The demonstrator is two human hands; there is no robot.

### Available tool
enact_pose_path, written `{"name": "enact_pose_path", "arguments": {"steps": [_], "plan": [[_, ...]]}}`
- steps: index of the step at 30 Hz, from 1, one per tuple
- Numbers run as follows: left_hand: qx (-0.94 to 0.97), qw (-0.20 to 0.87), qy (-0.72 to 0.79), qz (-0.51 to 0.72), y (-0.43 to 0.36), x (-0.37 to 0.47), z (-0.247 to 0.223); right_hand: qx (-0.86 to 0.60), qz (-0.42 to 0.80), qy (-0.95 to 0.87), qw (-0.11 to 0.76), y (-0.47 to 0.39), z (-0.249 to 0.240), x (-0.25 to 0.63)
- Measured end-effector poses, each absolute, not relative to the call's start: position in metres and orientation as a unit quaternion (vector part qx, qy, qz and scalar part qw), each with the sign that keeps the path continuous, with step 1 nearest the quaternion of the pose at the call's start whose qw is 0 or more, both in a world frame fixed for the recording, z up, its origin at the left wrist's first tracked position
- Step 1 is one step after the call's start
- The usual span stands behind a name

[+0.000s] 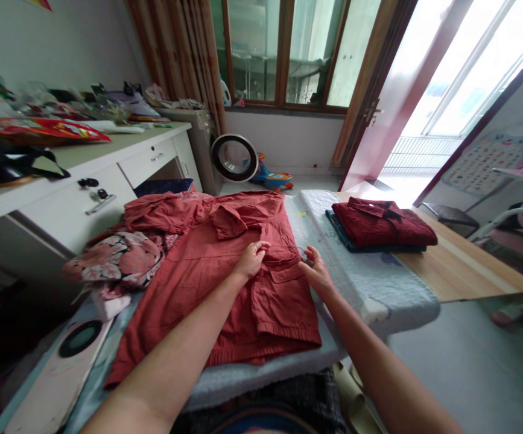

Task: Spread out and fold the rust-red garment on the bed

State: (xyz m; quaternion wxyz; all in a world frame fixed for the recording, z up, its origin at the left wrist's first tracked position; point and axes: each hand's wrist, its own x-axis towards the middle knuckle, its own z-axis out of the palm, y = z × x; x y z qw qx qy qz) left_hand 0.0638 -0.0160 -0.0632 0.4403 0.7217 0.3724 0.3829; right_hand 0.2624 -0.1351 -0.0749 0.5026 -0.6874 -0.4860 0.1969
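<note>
- Fingers of the left hand (250, 262) are partly bent above the middle of the red garment (193, 286); whether they pinch any cloth, I cannot tell.
- Fingers of the right hand (319, 274) are spread and loosely bent beside the garment's right edge, near a pocket flap (288, 273); no cloth is seen gripped.
- Red garment: located on the pale blue cover (216, 383), directly in front of the person. Its near hem is uneven. The right-hand portion appears turned inward, in a layer over the body.
- Left-hand portion: spread out, with no inward fold seen. Judged partly folded; the left side and the lengthwise reduction remain outstanding.
- Pale flat object (46, 386) with a dark oval: at near left, beside the garment.
- Patterned cloth (123, 262): bunched at the garment's left, not folded.
- Apparent sleeve (229, 222): doubled over on the garment's far half.
- Folded stack (383, 224): on the right, apart from the garment, dark red over dark blue-green. Judged complete.
- Beyond: a cluttered white counter (102, 158) at left and a round appliance door (234, 158), standing open.
</note>
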Motion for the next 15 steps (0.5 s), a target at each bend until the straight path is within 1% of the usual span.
{"name": "enact_pose_path", "arguments": {"steps": [3, 8, 15], "plan": [[0.729, 0.455, 0.369, 0.354, -0.021, 0.059, -0.061, -0.68, 0.167, -0.512, 0.497, -0.155, -0.074, 0.26], [0.741, 0.476, 0.341, 0.329, -0.036, 0.054, -0.056, -0.67, 0.103, -0.609, 0.412, -0.187, -0.07, 0.247], [0.746, 0.398, 0.42, 0.331, -0.047, 0.05, -0.059, -0.68, 0.093, -0.658, 0.311, -0.209, -0.064, 0.235]]}}
